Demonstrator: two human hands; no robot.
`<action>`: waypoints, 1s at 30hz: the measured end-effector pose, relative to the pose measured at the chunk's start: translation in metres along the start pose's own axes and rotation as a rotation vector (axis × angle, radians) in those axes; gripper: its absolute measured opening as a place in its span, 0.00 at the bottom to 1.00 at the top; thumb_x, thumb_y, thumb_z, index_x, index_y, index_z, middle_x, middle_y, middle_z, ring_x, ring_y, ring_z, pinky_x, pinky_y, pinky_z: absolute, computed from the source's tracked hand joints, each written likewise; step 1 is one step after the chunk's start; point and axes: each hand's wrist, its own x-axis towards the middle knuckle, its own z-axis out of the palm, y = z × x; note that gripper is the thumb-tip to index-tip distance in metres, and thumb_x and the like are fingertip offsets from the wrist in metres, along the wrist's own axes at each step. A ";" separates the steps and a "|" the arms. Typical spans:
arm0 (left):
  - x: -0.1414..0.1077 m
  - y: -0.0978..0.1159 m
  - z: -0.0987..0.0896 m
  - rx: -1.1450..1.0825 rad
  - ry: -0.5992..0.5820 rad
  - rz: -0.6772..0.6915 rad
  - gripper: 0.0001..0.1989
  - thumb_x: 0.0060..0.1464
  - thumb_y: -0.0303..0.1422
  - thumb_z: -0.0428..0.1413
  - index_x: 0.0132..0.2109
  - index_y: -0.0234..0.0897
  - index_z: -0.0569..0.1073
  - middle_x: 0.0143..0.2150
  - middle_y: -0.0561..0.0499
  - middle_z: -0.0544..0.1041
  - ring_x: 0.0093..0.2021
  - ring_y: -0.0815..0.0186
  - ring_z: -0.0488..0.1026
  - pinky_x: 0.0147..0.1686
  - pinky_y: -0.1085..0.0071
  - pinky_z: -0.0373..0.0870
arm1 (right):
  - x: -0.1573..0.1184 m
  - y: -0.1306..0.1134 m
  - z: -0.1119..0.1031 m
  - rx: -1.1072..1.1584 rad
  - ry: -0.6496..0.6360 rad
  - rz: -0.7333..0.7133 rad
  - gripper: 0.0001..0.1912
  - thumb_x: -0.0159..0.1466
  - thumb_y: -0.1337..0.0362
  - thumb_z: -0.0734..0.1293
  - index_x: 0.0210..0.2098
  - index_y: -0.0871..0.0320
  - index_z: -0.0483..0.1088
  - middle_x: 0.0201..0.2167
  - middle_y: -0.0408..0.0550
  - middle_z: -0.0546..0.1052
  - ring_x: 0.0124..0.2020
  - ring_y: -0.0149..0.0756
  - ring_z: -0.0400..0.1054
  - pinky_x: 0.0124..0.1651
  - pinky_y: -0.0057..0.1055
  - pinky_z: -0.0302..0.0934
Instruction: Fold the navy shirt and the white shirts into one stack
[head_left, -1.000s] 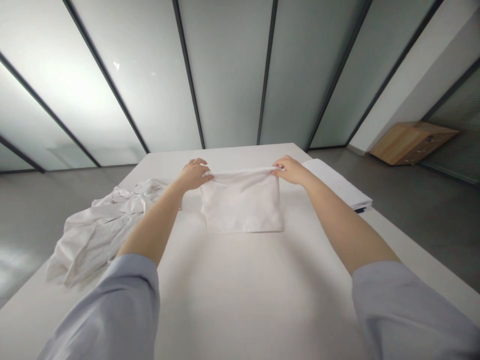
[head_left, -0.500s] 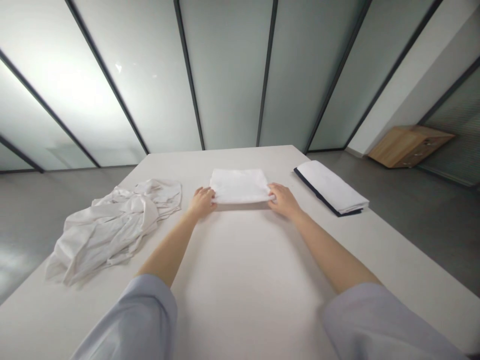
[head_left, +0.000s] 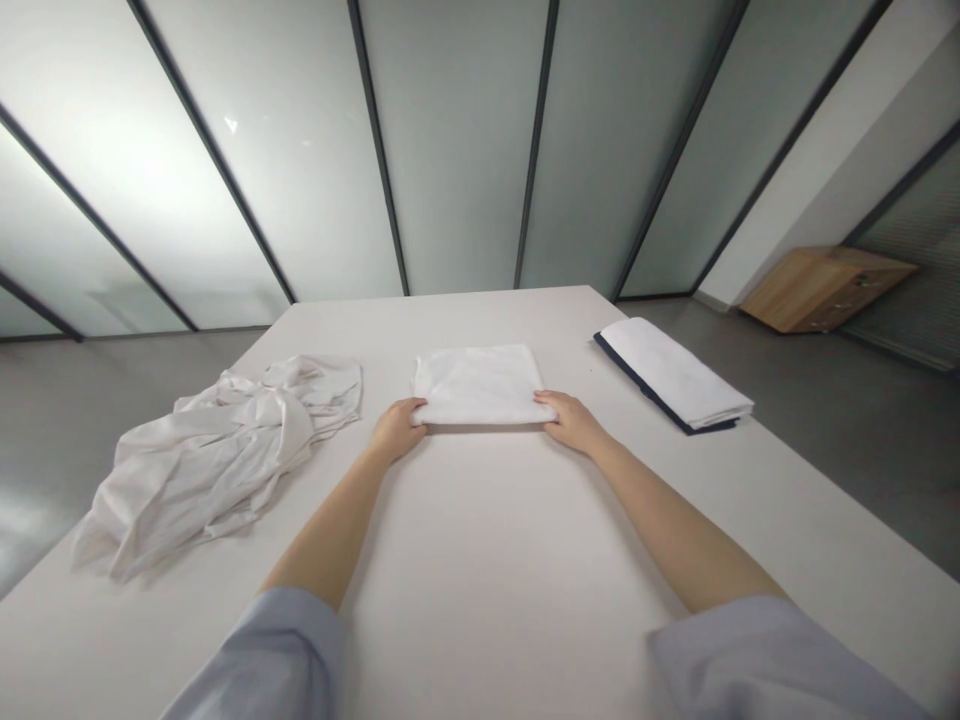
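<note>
A folded white cloth [head_left: 480, 384] lies flat in the middle of the white table [head_left: 495, 560], its near edge toward me. My left hand [head_left: 399, 428] pinches the cloth's near left corner, thumb below and fingers on top. At the near right corner, my right hand [head_left: 571, 420] grips the same cloth in a similar way. The cloth's near edge runs straight between both hands, with a thin shadow under it.
A crumpled white cloth [head_left: 225, 450] is spread on the table's left side. Folded white fabric [head_left: 671, 368] rests on a dark blue piece [head_left: 637, 382] at the right. A wooden cabinet [head_left: 817, 290] stands on the floor beyond, near frosted glass panels [head_left: 457, 150].
Both hands and the near edge of the folded cloth have come slightly closer to me. The cloth's near edge appears lower, against the table.
</note>
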 end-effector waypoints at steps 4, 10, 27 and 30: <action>0.000 -0.004 -0.004 -0.171 0.064 -0.132 0.21 0.49 0.38 0.55 0.51 0.36 0.74 0.41 0.47 0.80 0.42 0.57 0.76 0.44 0.64 0.72 | -0.001 0.000 -0.003 0.106 0.056 0.114 0.16 0.55 0.66 0.67 0.44 0.54 0.75 0.43 0.49 0.79 0.44 0.44 0.73 0.51 0.40 0.66; 0.003 -0.018 -0.001 -0.099 -0.004 0.061 0.25 0.44 0.40 0.60 0.51 0.38 0.76 0.53 0.44 0.75 0.54 0.54 0.71 0.57 0.58 0.66 | -0.003 0.006 -0.001 0.170 0.044 -0.013 0.20 0.50 0.64 0.72 0.44 0.54 0.76 0.51 0.54 0.75 0.53 0.49 0.69 0.57 0.46 0.62; 0.003 -0.020 0.005 -0.043 -0.004 0.180 0.23 0.48 0.34 0.57 0.54 0.41 0.75 0.56 0.46 0.75 0.61 0.55 0.67 0.63 0.55 0.60 | -0.002 0.003 0.000 0.199 -0.002 -0.025 0.20 0.53 0.62 0.71 0.46 0.53 0.75 0.51 0.52 0.76 0.54 0.46 0.69 0.59 0.45 0.60; 0.005 -0.018 0.004 -0.110 -0.002 0.134 0.18 0.51 0.35 0.54 0.49 0.39 0.77 0.53 0.46 0.78 0.57 0.56 0.71 0.61 0.56 0.63 | 0.000 0.006 0.003 0.195 0.015 -0.008 0.15 0.52 0.62 0.71 0.41 0.53 0.76 0.48 0.50 0.78 0.53 0.46 0.70 0.59 0.45 0.60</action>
